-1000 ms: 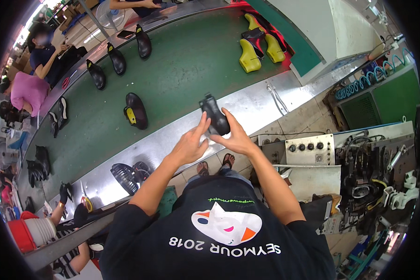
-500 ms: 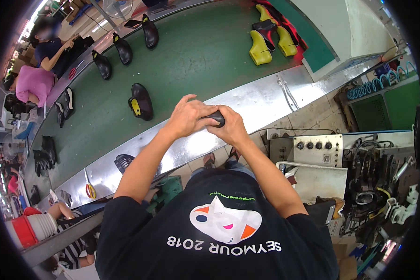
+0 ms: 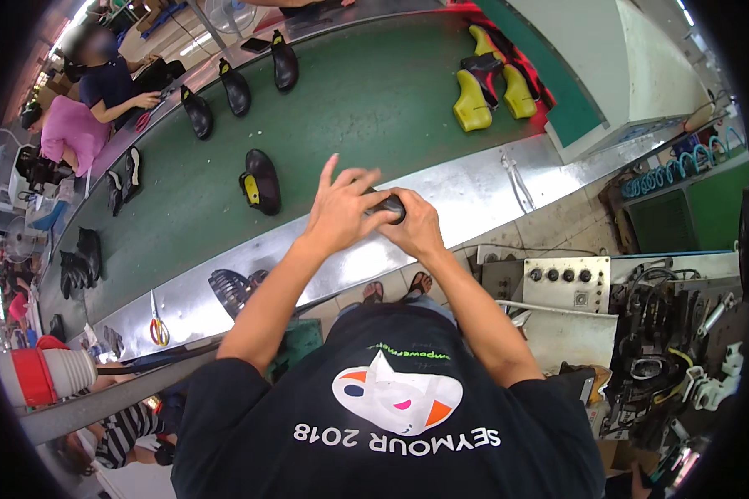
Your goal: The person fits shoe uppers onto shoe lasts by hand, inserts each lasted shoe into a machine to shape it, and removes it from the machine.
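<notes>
Both hands meet over the steel ledge w/ a small black shoe pinched between them. Left hand lies over the top of the shoe, thumb side wrapped on it, index finger sticking up and the other fingers fanned loose above. Right hand grips it from below and the right, fingers curled shut round the part nearest the body. Only a short dark strip of the shoe shows between the two hands; the rest is hidden, so can't tell its exact shape or which way it points.

Shoe sits just above the ledge edge, not on the green belt. On the belt, left of the hands, a black shoe w/ yellow last lies apart from them. Further up-left, 3 more dark shoes in a row. Two yellow lasts w/ a black upper between them sit at the belt's far right. Scissors w/ red-yellow handles lie on the ledge far left, near a black ribbed sole. Other people sit across the belt, top left.
</notes>
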The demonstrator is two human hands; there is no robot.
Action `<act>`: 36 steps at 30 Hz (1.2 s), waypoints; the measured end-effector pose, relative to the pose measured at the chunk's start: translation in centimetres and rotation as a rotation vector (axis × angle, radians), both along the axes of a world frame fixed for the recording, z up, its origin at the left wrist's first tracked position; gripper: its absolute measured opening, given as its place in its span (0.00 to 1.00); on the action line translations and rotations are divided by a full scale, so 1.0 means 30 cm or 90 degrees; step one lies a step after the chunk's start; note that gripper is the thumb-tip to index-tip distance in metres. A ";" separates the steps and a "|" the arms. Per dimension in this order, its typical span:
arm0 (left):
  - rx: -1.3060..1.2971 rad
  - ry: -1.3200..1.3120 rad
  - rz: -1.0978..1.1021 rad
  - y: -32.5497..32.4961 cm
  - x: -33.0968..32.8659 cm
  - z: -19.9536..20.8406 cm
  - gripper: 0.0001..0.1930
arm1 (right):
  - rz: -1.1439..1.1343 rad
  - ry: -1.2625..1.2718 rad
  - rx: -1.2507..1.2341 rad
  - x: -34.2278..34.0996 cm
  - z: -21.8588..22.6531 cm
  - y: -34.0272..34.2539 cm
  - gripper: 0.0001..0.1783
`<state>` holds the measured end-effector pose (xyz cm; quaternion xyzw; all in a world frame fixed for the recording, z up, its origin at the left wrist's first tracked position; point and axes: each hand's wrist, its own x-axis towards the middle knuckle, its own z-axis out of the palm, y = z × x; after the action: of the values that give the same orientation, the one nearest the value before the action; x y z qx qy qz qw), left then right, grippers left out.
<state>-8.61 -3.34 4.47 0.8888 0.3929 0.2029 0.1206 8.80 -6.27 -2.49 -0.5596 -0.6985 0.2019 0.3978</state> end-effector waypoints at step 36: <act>-0.179 0.074 0.461 -0.161 0.073 -0.706 0.30 | -0.324 -0.256 -0.159 0.715 -0.428 0.625 0.53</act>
<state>-6.40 -8.17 -16.72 0.6773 0.7113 0.1260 0.1397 30.25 12.50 -15.32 -0.7889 -0.5708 0.0658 0.2180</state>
